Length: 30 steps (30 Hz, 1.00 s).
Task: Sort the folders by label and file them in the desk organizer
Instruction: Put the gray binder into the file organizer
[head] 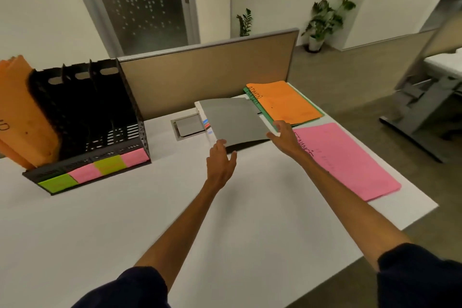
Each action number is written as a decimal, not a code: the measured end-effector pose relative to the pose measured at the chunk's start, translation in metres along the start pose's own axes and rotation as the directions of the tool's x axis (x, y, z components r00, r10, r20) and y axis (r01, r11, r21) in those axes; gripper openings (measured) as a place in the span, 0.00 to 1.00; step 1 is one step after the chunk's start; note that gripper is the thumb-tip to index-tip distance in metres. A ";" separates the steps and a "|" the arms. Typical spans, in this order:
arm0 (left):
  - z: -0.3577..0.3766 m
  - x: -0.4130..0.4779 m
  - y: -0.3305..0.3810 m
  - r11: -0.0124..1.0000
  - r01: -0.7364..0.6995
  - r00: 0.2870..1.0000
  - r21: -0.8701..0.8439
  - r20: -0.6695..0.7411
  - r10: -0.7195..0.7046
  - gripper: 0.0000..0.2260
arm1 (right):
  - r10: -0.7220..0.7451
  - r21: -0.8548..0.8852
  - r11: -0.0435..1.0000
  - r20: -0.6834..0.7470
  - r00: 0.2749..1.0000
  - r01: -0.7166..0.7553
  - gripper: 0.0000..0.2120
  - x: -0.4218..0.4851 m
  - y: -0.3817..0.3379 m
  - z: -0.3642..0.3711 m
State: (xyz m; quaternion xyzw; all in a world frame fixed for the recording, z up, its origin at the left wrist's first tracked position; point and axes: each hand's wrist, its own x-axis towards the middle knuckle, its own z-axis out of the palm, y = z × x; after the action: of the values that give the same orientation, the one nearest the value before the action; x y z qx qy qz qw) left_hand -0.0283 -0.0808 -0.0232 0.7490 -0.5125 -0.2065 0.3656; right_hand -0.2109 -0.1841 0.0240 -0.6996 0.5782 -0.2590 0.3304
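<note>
I have both hands out at the gray folder (232, 120). It lies at the far side of the worktop (150, 220), and its near edge is lifted up a little. My right hand (285, 135) looks to have its grip on the near right corner, with the thumb and fingers pinching it. My left hand (221, 157) touches the near edge, but I cannot tell if its grip is closed on the folder or just resting there.

I think some of the job is done. Orange folders (20, 112) stand in the left end slot of the black desk organizer (100, 107), and I see none in the other slots. Colored label notes (110, 164) run along its front, too blurry to read.

A lot is left. An orange ADMIN folder (287, 102) lies on a green folder (250, 97) just past the gray one. A pink folder (350, 160) lies flat near the right edge. All of these need a slot.
</note>
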 end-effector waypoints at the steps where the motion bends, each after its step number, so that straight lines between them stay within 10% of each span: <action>1: 0.010 0.001 0.006 1.000 -0.005 1.000 -0.013 0.007 0.005 0.21 | 0.012 -0.003 1.000 -0.007 1.000 -0.012 0.23 0.002 0.010 -0.008; 30: 0.021 0.042 -0.013 0.999 0.035 0.999 -0.011 0.006 -0.035 0.20 | 0.160 -0.006 0.987 0.060 0.985 -0.160 0.25 0.024 0.031 0.011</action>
State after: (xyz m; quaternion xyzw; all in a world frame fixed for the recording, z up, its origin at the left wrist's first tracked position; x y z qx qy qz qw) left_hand -0.0186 -0.1240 -0.0440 0.7552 -0.4994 -0.2180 0.3644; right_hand -0.2178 -0.2095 -0.0072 -0.6587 0.6224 -0.2100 0.3669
